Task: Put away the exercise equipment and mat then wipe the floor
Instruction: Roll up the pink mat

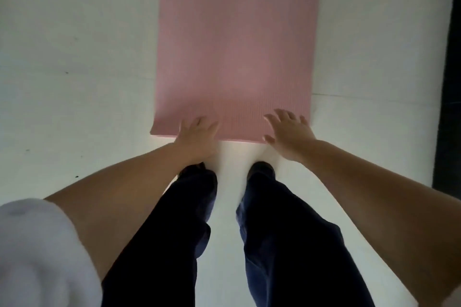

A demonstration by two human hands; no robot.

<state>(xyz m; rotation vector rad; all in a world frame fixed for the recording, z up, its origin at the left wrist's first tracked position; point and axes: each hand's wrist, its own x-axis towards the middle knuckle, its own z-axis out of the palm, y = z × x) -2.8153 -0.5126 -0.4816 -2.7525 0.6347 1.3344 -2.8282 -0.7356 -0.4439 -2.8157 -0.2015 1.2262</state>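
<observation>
A pink ribbed exercise mat (237, 40) lies flat on the white floor, stretching away from me, its near edge just in front of my feet. My left hand (198, 137) reaches down over the near edge left of the middle, fingers spread, holding nothing. My right hand (289, 132) hovers over the near right corner, fingers apart and empty. Whether either hand touches the mat I cannot tell. No other exercise equipment is in view.
White floor (74, 70) with a few dark specks spreads on both sides of the mat. A dark strip, a wall base or doorway (449, 82), runs along the right edge. My legs in dark trousers (274, 232) and my shoes stand just short of the mat.
</observation>
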